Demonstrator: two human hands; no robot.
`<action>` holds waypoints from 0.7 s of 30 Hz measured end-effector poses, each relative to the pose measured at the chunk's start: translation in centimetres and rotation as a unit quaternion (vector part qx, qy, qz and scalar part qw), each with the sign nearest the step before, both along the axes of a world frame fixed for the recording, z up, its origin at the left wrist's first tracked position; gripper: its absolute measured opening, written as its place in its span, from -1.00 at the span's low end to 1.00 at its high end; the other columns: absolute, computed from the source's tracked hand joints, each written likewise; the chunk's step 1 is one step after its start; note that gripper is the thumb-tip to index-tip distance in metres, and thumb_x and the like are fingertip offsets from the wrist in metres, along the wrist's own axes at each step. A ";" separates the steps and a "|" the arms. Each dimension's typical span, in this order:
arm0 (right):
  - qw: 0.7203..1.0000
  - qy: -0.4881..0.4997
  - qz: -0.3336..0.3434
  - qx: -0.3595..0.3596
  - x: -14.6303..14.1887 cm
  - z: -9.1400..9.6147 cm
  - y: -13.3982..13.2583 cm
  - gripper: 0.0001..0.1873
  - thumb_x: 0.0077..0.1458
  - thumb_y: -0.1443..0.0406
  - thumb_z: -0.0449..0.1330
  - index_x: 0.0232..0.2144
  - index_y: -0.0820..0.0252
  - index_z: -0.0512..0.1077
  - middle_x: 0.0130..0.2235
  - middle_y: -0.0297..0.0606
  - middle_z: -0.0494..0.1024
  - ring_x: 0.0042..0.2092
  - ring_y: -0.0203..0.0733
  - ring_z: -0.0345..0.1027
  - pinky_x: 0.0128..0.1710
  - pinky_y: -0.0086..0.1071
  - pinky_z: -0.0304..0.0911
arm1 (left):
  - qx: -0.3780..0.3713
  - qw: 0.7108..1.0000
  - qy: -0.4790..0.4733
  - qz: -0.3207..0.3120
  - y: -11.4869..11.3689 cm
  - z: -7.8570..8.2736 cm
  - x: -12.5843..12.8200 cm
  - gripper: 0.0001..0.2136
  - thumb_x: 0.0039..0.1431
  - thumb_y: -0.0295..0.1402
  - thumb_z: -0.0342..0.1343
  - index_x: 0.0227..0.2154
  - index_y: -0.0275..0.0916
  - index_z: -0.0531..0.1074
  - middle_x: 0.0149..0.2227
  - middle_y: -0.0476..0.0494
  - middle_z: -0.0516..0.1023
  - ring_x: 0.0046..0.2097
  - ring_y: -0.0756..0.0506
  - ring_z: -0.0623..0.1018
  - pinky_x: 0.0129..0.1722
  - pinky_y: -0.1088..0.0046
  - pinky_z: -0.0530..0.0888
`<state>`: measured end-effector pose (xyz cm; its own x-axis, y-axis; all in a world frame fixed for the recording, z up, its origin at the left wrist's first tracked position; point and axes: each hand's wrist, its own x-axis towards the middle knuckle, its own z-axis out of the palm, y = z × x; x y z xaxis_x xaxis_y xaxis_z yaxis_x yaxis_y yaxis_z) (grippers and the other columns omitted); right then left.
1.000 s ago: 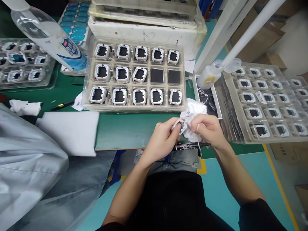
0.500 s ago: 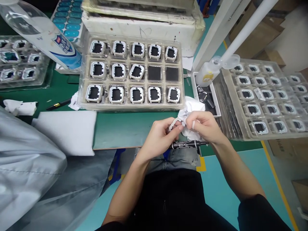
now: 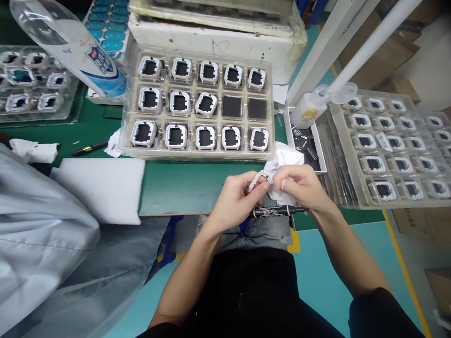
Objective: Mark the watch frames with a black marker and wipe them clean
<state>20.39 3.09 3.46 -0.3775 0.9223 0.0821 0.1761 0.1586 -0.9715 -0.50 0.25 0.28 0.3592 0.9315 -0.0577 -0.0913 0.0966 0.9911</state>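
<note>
Two hands (image 3: 234,199), one casing (image 3: 254,180)

Hands: two are working, left hand (image 3: 234,199) and right hand (image 3: 301,187)
Held frame (image 3: 253,182): one is showing
Held cloth (image 3: 286,157): one is bunching
Middle tray (image 3: 197,156): thirteen frames (image 3: 199,137) are sitting
Bottles (image 3: 100,68) (image 3: 307,111): two are standing

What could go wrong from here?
The white watch case, held between thumb and fingers of the left hand, might slip. The white cloth in the right hand could snag on it. The black marker lies at the front edge of the table, close to both hands, so a bump might knock it off.
</note>
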 end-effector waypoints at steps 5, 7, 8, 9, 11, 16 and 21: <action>1.000 -0.009 0.005 0.009 -0.1 0.0 -0.1 -0.80 0.15 0.38 0.26 -0.50 0.15 0.60 -0.49 -0.36 0.57 -0.48 -0.32 0.26 -0.45 -0.40 0.17 | 0.015 1.000 0.014 -0.007 0.1 0.2 -0.2 -0.69 0.49 -0.10 0.24 -0.32 -0.21 0.55 -0.48 -0.02 0.46 -0.43 -0.04 0.40 -0.40 0.43 0.30; 1.000 -0.012 0.006 0.009 -0.1 0.0 0.0 -0.81 0.15 0.37 0.26 -0.50 0.15 0.60 -0.48 -0.35 0.58 -0.47 -0.31 0.28 -0.44 -0.40 0.19 | 0.023 0.999 0.020 -0.015 0.1 0.4 -0.3 -0.68 0.49 -0.10 0.25 -0.34 -0.20 0.53 -0.49 -0.01 0.44 -0.44 -0.03 0.38 -0.41 0.44 0.29; 1.000 -0.012 0.006 0.010 -0.2 0.1 0.0 -0.81 0.16 0.36 0.26 -0.49 0.15 0.59 -0.48 -0.34 0.58 -0.46 -0.30 0.29 -0.44 -0.40 0.19 | 0.025 0.999 0.023 -0.019 0.2 0.4 -0.3 -0.68 0.48 -0.10 0.25 -0.35 -0.20 0.53 -0.49 0.00 0.44 -0.44 -0.03 0.37 -0.42 0.44 0.28; 1.000 -0.011 0.007 0.011 -0.2 0.0 0.0 -0.81 0.16 0.36 0.26 -0.49 0.15 0.59 -0.47 -0.34 0.58 -0.46 -0.30 0.29 -0.44 -0.40 0.19 | 0.027 0.999 0.024 -0.022 0.2 0.5 -0.3 -0.69 0.48 -0.11 0.25 -0.35 -0.20 0.52 -0.50 0.00 0.44 -0.44 -0.03 0.37 -0.42 0.44 0.27; 1.000 -0.005 0.005 0.009 -0.2 -0.1 -0.1 -0.81 0.17 0.36 0.27 -0.49 0.14 0.58 -0.48 -0.35 0.56 -0.47 -0.31 0.26 -0.46 -0.41 0.16 | 0.029 0.999 0.025 -0.029 0.2 0.7 -0.3 -0.68 0.49 -0.13 0.23 -0.36 -0.20 0.51 -0.50 0.00 0.44 -0.44 -0.03 0.36 -0.43 0.45 0.26; 0.997 0.061 -0.031 -0.038 0.1 -1.0 -0.4 -0.79 0.20 0.34 0.37 -0.49 0.13 0.52 -0.53 -0.44 0.42 -0.53 -0.39 0.09 -0.53 -0.43 0.01 | 0.024 0.998 0.032 -0.053 0.3 0.9 -0.2 -0.68 0.51 -0.17 0.19 -0.39 -0.20 0.48 -0.51 0.01 0.44 -0.46 -0.01 0.35 -0.44 0.46 0.25; 0.990 0.110 -0.038 -0.079 0.4 -1.7 -0.5 -0.77 0.18 0.36 0.40 -0.47 0.11 0.47 -0.58 -0.52 0.27 -0.54 -0.39 0.02 -0.54 -0.44 -0.06 | 0.008 0.999 0.022 -0.048 0.3 0.7 -0.2 -0.67 0.50 -0.14 0.21 -0.39 -0.21 0.48 -0.50 0.00 0.46 -0.45 -0.01 0.38 -0.43 0.46 0.28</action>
